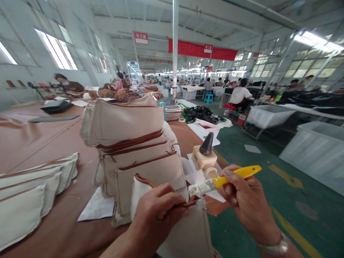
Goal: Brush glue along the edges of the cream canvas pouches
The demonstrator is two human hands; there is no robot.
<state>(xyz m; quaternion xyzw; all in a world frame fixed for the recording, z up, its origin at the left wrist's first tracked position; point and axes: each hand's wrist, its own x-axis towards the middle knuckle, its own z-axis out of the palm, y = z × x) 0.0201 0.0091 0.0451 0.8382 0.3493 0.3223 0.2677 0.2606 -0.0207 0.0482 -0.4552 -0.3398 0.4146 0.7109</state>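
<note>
My right hand [243, 193] grips a yellow-handled paintbrush [239, 175]. White paste coats its bristles, which meet the brown-trimmed edge of a beige fabric pouch [185, 233]. My left hand [158, 215] is closed on that pouch, pinching its brown edging. Behind the left hand rises a tall stack of similar beige pouches [129, 122] with brown trim. A squarish bottle [203, 157] with a black cone cap stands just beyond the brush. Near it sits a small round pale container [211, 173], partly hidden by the brush.
More beige pouches [24, 200] lie overlapped at the left on the brown-covered table [61, 143]. A white paper [98, 206] lies beside the stack. Dark flat pieces [56, 106] rest farther back. Large pale bins [314, 154] stand on the green floor at right; people sit at benches beyond.
</note>
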